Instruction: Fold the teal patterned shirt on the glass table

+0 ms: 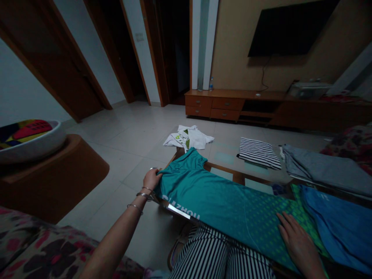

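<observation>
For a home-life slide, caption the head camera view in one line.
Left hand grips the edge of a teal sports shirt, right hand flat on it, over a wooden table.

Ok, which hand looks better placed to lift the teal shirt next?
Probably the left hand: it already pinches the edge of the teal shirt. The right hand lies flat and open on the fabric, so it would have to gather a grip first.

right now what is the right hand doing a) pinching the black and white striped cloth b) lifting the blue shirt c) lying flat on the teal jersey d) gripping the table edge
C: the right hand lies with fingers spread on the teal jersey, while the left hand grips the jersey's edge.
</observation>
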A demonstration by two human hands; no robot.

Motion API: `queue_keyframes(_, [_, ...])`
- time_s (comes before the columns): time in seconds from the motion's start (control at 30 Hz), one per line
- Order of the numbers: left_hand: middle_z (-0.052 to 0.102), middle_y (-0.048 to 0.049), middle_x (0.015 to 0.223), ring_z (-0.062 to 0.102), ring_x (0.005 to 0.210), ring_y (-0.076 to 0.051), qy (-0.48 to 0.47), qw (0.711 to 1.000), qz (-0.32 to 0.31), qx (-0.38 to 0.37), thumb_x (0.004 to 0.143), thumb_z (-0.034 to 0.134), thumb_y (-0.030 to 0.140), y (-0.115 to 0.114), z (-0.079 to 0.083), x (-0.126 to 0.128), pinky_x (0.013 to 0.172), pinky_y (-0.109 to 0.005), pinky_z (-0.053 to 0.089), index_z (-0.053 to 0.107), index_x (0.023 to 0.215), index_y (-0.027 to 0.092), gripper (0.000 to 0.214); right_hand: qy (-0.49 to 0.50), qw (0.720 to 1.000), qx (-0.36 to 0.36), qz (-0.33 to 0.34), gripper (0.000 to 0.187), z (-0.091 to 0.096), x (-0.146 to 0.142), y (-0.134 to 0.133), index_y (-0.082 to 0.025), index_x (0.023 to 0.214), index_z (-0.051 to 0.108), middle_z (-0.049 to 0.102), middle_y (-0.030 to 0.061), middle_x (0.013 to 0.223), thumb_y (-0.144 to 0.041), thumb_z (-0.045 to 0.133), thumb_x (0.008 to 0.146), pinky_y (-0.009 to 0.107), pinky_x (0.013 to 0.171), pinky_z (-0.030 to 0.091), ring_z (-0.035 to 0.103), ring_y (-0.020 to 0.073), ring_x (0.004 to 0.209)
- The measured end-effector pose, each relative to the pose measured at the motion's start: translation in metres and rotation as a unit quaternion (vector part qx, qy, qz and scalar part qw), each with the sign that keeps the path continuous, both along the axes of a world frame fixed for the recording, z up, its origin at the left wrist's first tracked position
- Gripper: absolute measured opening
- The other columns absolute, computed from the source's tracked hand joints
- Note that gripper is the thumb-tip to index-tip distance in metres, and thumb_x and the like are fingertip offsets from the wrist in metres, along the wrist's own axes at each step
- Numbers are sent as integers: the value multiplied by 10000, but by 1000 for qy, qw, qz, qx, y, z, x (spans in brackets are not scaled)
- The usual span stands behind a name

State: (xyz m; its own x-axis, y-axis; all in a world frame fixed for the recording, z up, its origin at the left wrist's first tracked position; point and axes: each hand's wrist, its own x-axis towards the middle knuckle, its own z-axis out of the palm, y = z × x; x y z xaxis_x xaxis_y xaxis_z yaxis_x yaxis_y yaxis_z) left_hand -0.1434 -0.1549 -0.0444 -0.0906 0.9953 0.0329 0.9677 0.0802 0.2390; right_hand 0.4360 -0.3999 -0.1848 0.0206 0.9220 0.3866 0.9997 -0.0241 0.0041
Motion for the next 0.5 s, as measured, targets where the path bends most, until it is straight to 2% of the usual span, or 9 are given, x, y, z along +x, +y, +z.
queue_keyframes(0.17, [692,-83,948,623,890,-206,7,999,37,-7,856,499,409,9,-10,-7,667,-240,401,650,941,183,284,-7,1000,-6,6,544,-3,3,0,-112,1302,504,455,149,1395,-411,245,928,462,1047,380,397,305,1312])
queue_keyframes(0.3, [694,-101,926,640,862,-229,7,996,85,14,895,390,543,-4,-17,-10,623,-251,386,603,1069,188,449,-4,1000,-7,2,546,-6,5,-1,-122,1312,494,448,141,1403,-424,259,923,466,1045,382,398,306,1312])
queue_keyframes(0.37, [698,-100,923,647,848,-226,-1,994,100,36,910,347,559,-14,-19,-9,623,-249,382,578,1108,192,477,-6,1000,-8,2,540,-6,5,-1,-124,1316,491,447,142,1404,-414,261,923,468,1037,390,399,308,1312])
queue_keyframes(0.5, [704,-87,926,654,833,-212,22,995,73,63,939,337,491,-27,-23,-10,618,-241,368,562,1127,207,408,-4,1000,-12,-3,533,-3,4,0,-127,1315,492,452,143,1400,-405,263,923,470,1019,408,406,310,1308])
